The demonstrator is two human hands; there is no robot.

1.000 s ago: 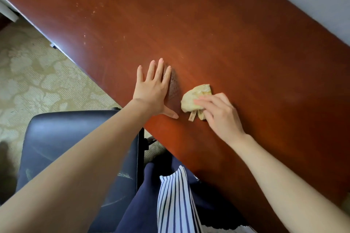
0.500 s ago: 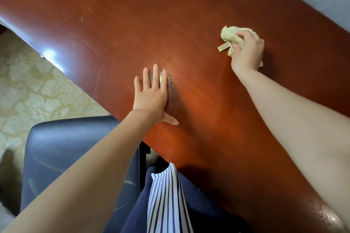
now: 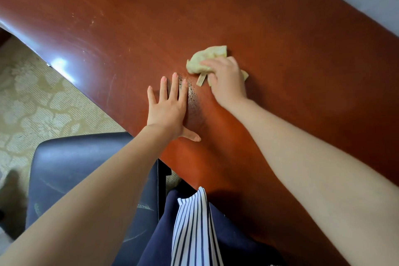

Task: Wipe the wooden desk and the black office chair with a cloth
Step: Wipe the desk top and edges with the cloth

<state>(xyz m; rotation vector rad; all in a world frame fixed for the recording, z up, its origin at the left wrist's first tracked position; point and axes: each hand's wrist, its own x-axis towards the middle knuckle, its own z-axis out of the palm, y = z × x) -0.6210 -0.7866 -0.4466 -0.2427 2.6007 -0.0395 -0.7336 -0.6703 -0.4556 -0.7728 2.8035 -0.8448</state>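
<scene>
Beside L hand (image 3: 168,108), R hand (image 3: 226,80) w/ cloth (image 3: 205,58) now back across desk (image 3: 291,39)

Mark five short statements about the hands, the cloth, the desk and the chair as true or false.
1. The right hand holds a crumpled yellow cloth against the desk. True.
2. The left hand lies flat on the desk with its fingers straight. True.
3. The cloth lies on the chair. False: it is on the desk; the chair stands beside the desk, below the left arm.
4. Both hands hold the cloth. False: only the right hand does; the left hand is apart from it.
5. A speckled patch shows on the desk beside the left hand's fingers. True.
</scene>
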